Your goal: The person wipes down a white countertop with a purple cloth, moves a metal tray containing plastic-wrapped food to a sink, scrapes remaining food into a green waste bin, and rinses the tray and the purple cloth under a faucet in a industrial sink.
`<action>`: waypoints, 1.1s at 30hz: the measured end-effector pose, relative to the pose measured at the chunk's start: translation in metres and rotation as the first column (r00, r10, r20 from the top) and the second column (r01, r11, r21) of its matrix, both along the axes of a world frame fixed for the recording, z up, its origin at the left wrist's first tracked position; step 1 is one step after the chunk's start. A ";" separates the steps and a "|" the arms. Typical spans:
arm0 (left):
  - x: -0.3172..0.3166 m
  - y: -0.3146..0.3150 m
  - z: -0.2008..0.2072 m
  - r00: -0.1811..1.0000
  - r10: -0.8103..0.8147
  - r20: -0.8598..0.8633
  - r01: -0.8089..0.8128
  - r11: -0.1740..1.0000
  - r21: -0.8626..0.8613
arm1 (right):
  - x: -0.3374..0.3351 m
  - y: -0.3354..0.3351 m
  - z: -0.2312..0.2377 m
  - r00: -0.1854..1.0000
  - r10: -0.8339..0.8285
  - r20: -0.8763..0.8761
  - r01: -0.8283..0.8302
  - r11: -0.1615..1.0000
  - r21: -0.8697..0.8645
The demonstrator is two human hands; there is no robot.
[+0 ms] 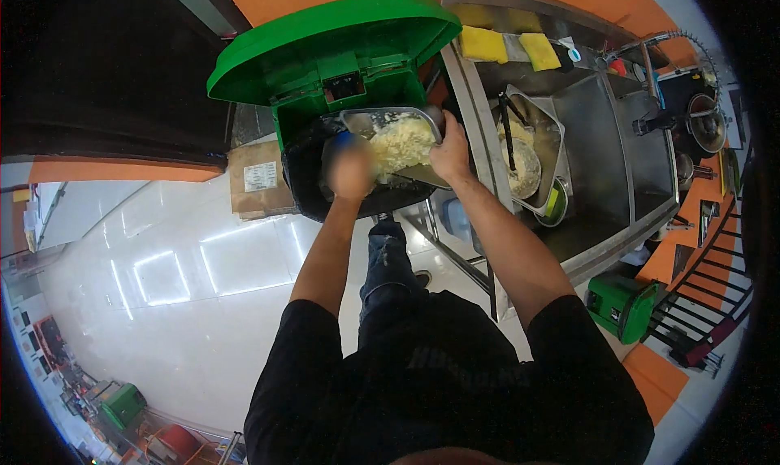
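My right hand (449, 152) grips the right end of a metal food pan (424, 175), its fingers closed around the rim. Pale yellow, crumbly food scraps (406, 142) lie in the pan, which is held over a green bin (333, 47) with a raised lid and a black bag (302, 168) lining it. At the pan's left side is my left hand (349, 173), over the bin's mouth. That hand is blurred, with a blue patch at its top; its fingers and anything in them cannot be made out.
To the right, a steel sink (597, 116) holds a deep pan (540, 112) with a food-smeared bowl and black-handled tool. Yellow sponges (483, 44) lie on its back ledge. A flattened cardboard box (258, 181) sits left of the bin; my foot (386, 228) is at its base.
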State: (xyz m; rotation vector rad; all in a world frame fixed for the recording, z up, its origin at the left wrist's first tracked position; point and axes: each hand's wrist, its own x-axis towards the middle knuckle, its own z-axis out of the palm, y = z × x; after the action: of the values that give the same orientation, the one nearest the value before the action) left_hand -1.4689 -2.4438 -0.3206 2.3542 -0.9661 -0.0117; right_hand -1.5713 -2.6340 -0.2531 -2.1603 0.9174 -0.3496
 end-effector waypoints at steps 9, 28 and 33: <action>0.013 0.067 -0.003 0.981 0.159 -0.108 -0.101 0.905 0.413 | -0.007 0.008 0.000 1.000 -0.024 -0.011 0.023 0.996 -0.086; -0.091 0.096 -0.008 0.889 0.402 -0.218 -0.443 0.875 -0.195 | 0.007 0.072 -0.037 0.816 0.496 -0.297 -0.571 0.772 -0.278; -0.094 0.081 -0.018 0.914 0.336 -0.227 -0.368 0.922 -0.116 | 0.034 0.056 -0.024 0.844 0.441 -0.306 -0.525 0.798 -0.295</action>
State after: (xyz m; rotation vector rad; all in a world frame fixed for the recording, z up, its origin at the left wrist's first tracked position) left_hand -1.5633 -2.3631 -0.3384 2.2944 -0.4172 -0.0325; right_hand -1.5377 -2.5784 -0.2774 -2.7317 0.3857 -0.0150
